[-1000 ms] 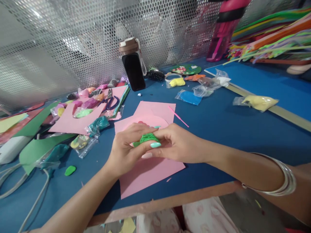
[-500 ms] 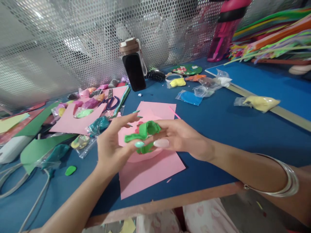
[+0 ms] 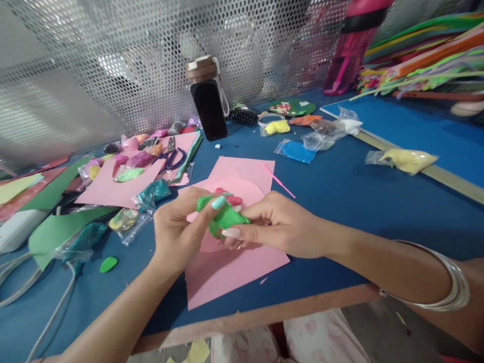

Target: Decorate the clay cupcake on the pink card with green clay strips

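Observation:
A soft lump of green modelling clay (image 3: 228, 220) is pinched between my two hands above the pink paper. My left hand (image 3: 182, 227) grips its left side, the thumb pressed on top. On the right edge, my right hand (image 3: 282, 227) squeezes it between thumb and fingers. Beneath lies a pink sheet (image 3: 234, 282) with a rounded pink paper piece (image 3: 251, 189) on it. Small red clay pieces (image 3: 233, 200) show just behind the green clay, partly covered by it and my fingers. A thin pink stick (image 3: 282, 182) rests right of the paper.
Bagged clay, cut paper (image 3: 121, 189) and scissors (image 3: 175, 156) crowd the left side. A tumbler with a phone (image 3: 209, 111) against it stands behind. A blue clay packet (image 3: 295, 150) and a cream one (image 3: 408, 159) lie right. A cable (image 3: 56, 312) runs at left front.
The green clay has gone from a curled, stretched strip to a flatter, bunched lump. My left fingers have closed onto it, and my right hand has turned, uncovering more of the pink stick.

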{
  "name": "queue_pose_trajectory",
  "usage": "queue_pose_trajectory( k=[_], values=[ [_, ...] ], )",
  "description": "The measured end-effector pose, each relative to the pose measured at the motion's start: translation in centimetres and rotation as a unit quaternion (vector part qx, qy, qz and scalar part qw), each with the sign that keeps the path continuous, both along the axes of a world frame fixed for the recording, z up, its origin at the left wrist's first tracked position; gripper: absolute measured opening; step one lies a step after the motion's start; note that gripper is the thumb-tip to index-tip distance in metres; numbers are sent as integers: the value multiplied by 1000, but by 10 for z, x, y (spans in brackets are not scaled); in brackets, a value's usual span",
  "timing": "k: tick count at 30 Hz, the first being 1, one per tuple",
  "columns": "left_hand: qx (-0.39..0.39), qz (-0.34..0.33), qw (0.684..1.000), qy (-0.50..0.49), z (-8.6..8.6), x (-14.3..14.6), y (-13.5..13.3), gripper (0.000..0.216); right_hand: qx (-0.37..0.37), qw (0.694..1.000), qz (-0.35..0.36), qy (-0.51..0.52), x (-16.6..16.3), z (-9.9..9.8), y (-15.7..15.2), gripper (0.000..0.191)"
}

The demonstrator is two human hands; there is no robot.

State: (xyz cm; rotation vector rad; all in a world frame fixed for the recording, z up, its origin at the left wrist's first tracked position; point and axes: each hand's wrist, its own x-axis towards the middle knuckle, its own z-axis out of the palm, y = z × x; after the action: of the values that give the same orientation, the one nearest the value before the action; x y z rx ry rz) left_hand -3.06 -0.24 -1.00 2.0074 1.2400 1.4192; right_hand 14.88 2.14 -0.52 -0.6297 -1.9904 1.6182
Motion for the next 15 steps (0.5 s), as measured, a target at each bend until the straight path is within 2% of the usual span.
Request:
queue_pose_trajectory(
  k=[2, 4, 7, 11, 13, 15],
  values=[
    [15, 81, 995, -56, -3, -5, 3, 13, -24, 1000, 11, 10, 2, 0, 0, 24],
    [28, 103, 988, -112, -5, -9, 5, 17, -17, 1000, 17, 18, 4, 1, -1, 20],
    [22, 27, 993, -113, -4, -12, 6, 32, -26, 999, 24, 38, 6, 4, -1, 23],
    [-4, -61, 997, 47, -2, -4, 2, 56, -37, 998, 45, 21, 7, 10, 0, 33],
    [-3, -77, 993, 89, -2, 1, 1, 55, -6, 999, 51, 6, 7, 9, 1, 33],
    [-5, -89, 989, 116, -2, 4, 0, 43, 44, 998, 52, -7, 6, 6, 1, 30]
  ],
)
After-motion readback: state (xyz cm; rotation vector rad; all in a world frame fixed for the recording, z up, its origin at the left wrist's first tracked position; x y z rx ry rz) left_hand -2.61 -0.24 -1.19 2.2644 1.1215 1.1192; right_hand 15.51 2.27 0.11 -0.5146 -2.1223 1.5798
